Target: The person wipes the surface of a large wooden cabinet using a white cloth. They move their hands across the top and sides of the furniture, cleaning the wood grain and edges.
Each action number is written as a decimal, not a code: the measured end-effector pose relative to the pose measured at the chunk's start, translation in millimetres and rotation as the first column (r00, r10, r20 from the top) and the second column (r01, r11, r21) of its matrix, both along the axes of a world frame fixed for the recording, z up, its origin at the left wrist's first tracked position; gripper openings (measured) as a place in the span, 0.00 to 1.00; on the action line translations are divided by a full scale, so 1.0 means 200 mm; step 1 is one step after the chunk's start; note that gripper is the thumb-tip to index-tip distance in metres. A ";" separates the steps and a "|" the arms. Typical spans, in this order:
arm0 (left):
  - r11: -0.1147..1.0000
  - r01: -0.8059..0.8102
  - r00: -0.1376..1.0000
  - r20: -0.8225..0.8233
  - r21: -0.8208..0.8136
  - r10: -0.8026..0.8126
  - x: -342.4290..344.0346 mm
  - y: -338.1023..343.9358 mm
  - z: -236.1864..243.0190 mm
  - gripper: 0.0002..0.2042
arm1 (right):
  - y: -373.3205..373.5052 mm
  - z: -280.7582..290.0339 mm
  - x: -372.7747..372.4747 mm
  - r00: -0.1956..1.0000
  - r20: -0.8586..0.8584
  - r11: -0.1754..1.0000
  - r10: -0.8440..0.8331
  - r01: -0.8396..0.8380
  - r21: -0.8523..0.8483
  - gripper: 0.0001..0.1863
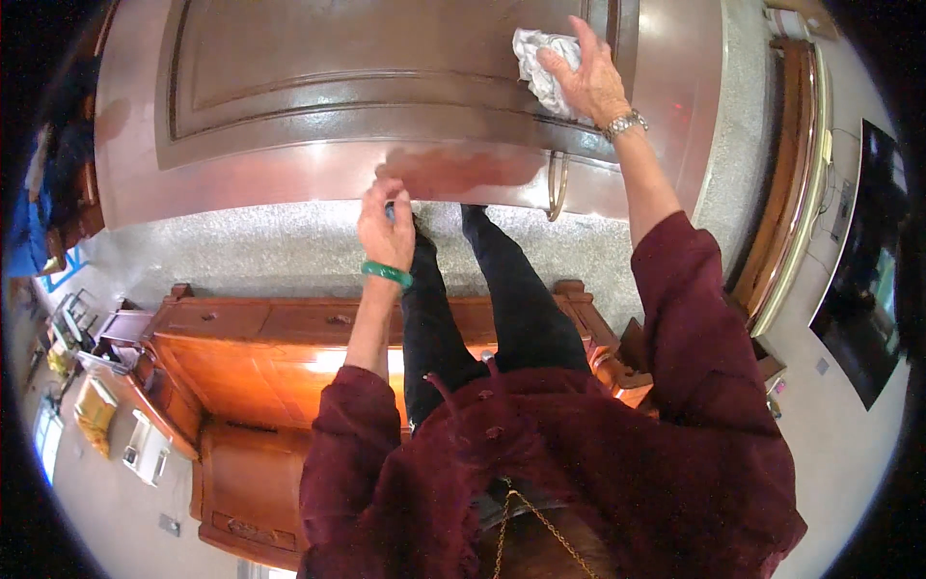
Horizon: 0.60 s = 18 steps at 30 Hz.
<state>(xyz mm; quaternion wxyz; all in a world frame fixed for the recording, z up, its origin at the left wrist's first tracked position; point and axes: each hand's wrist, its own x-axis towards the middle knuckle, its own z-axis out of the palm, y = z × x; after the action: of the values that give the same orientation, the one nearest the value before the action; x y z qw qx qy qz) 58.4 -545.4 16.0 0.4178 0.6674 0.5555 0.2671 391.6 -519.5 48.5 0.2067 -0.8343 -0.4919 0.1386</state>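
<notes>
My right hand (pixel 590 85), with a metal watch on its wrist, is on a crumpled white cloth (pixel 542 69). Its thumb and fingers spread over the cloth, which lies on the brown panelled top of a table (pixel 318 53). My left hand (pixel 386 227), wearing a green bangle (pixel 388 274), hangs at the table's near edge with loosely bent fingers. Nothing shows in its grasp. Between the two hands, a curved metal handle (pixel 557 185) sits on the table's near edge.
Behind my legs stands a reddish wooden bench (pixel 260 347). A long wooden cabinet (pixel 776 183) runs along the right, beside a wall with a large black screen (pixel 863 270). Speckled floor (pixel 280 241) lies between table and bench. A blue cloth (pixel 29 227) hangs at far left.
</notes>
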 end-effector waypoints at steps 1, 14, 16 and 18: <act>1.000 0.005 1.000 0.003 0.003 -0.005 0.04 0.06 0.01 0.07 | 0.00 -0.01 0.03 0.997 0.046 0.998 -0.057 0.058 -0.009 0.35; 0.961 0.154 0.988 -0.004 0.230 -0.158 0.48 0.22 0.09 0.20 | 0.00 -0.13 -0.21 0.966 -0.258 0.916 -0.026 0.126 0.380 0.16; 0.961 0.179 0.984 -0.049 0.213 -0.172 0.51 0.23 0.11 0.25 | 0.00 -0.13 -0.11 0.979 -0.132 0.896 -0.155 0.196 0.398 0.14; 0.957 0.204 0.978 -0.091 0.205 -0.189 0.56 0.25 0.12 0.29 | -0.04 -0.17 0.07 0.970 -0.003 0.869 -0.245 0.221 0.444 0.13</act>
<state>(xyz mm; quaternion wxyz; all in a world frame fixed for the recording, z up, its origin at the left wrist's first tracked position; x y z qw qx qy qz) 170.7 -495.8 40.3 0.3485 0.7693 0.4688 0.2587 405.1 -528.4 15.4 0.3922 -0.8224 -0.4115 -0.0245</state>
